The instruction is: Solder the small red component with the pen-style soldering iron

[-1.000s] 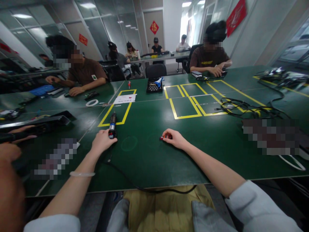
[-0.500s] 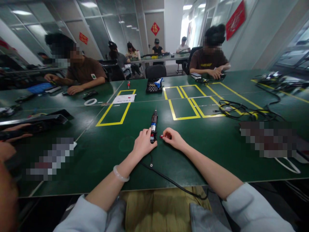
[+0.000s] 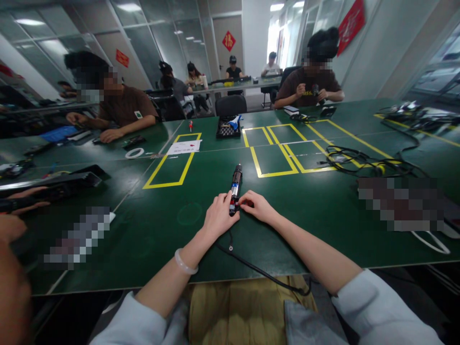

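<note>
Power tool [image 3: 235, 188] juts forward — from left grip [image 3: 217, 213].

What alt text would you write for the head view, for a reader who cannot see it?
The person's left hand holds a dark cylindrical device with silver and blue bands at a green table, while the right hand pinches at its near end. A black cable reaches the table's near edge; yellow tape marks rectangles farther back, and co-workers sit beyond.

The person's left hand [image 3: 220, 213] curls, its back upward and thumb apart from the fingers; the right hand [image 3: 258, 206] (fingertips pinched together) sits just beside it. Left forearm [image 3: 163, 285] and right forearm [image 3: 312, 249] converge.
</note>
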`<state>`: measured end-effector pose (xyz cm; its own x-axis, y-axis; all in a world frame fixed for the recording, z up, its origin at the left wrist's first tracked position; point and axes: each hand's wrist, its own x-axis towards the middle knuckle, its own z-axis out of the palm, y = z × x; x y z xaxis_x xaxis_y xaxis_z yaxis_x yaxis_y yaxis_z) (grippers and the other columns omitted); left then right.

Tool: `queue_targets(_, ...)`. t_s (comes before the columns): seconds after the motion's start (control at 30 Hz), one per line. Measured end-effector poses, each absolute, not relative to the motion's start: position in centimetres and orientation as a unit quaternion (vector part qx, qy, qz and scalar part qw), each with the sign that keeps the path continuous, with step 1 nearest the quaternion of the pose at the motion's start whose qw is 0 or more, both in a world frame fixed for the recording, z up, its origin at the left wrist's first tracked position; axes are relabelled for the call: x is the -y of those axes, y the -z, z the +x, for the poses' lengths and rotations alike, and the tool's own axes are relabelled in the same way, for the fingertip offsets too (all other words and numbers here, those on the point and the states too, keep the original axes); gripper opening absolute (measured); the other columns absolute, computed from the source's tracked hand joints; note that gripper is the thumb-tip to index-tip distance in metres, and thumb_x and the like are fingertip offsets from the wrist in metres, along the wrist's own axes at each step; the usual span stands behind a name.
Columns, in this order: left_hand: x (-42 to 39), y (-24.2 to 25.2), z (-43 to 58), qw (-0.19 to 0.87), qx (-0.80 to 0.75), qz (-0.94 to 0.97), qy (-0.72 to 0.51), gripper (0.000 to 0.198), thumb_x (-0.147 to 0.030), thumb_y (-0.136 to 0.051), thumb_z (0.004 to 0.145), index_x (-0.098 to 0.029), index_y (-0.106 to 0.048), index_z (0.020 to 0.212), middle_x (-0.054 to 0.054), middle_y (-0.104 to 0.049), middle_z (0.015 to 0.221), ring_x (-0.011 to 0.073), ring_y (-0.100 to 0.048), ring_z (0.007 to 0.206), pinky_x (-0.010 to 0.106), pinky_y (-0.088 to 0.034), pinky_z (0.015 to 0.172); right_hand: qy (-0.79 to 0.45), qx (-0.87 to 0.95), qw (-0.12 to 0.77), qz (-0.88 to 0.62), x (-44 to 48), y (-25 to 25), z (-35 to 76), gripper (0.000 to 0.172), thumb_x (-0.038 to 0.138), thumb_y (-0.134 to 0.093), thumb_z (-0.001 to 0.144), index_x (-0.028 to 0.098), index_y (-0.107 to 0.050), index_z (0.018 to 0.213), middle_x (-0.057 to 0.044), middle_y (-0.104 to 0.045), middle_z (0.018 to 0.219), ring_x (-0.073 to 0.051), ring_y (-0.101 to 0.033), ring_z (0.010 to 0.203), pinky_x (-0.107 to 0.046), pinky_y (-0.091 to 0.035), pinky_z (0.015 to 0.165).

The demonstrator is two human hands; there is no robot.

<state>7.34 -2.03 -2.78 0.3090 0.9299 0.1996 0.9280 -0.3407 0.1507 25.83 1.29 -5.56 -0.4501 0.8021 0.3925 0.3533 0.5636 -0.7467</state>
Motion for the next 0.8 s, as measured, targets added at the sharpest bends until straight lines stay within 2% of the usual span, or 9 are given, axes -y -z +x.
queue_targets(0.17, 1.9, 2.5, 7.5, 0.003, -0.571, 0.812, -0.123, 0.071, -0.044, -0.055, 0.081, -0.023, -0.030, 0.144, 0.013, -0.049, 0.125, 0.0260, -0.050, 0.110, 0.035, -0.045, 0.084, -0.304, 0.793, 0.387, -0.358, -1.1, 5.5, 25.9, 0.011, 0.019, -0.059, 0.084, 0.018, -0.066, 0.093, -0.003, -0.059, 0.085, -0.012, -0.055, 0.070, -0.026, -0.046, 0.069)
queue_targets(0.3, 1.5, 2.0, 8.2, -0.010, -0.581, 0.807, -0.104, 0.066, -0.052, -0.050, 0.084, -0.023, -0.034, 0.141, 0.013, -0.050, 0.116, 0.0268, -0.052, 0.103, 0.036, -0.044, 0.078, -0.326, 0.778, 0.395, -0.364, -1.0, 5.3, 26.1, 0.016, 0.023, -0.058, 0.085, 0.017, -0.063, 0.100, -0.003, -0.064, 0.085, -0.013, -0.056, 0.069, -0.025, -0.046, 0.068)
queue_targets(0.47, 1.0, 1.6, 8.8, -0.039, -0.595, 0.798, -0.086, 0.062, -0.053, -0.047, 0.085, -0.024, -0.036, 0.140, 0.012, -0.051, 0.109, 0.0270, -0.052, 0.100, 0.035, -0.043, 0.076, -0.352, 0.769, 0.391, -0.362, -0.9, 5.1, 26.4, 0.021, 0.026, -0.056, 0.086, 0.017, -0.060, 0.105, -0.002, -0.064, 0.083, -0.011, -0.055, 0.066, -0.024, -0.046, 0.066)
queue_targets(0.8, 0.2, 1.5, 5.2, -0.078, -0.588, 0.804, -0.041, 0.066, -0.054, -0.044, 0.086, -0.026, -0.032, 0.144, 0.012, -0.050, 0.114, 0.0269, -0.053, 0.097, 0.034, -0.043, 0.076, -0.367, 0.764, 0.389, -0.362, -1.2, 5.6, 26.4, 0.021, 0.023, -0.054, 0.086, 0.017, -0.059, 0.106, -0.001, -0.062, 0.083, -0.011, -0.054, 0.066, -0.023, -0.045, 0.065)
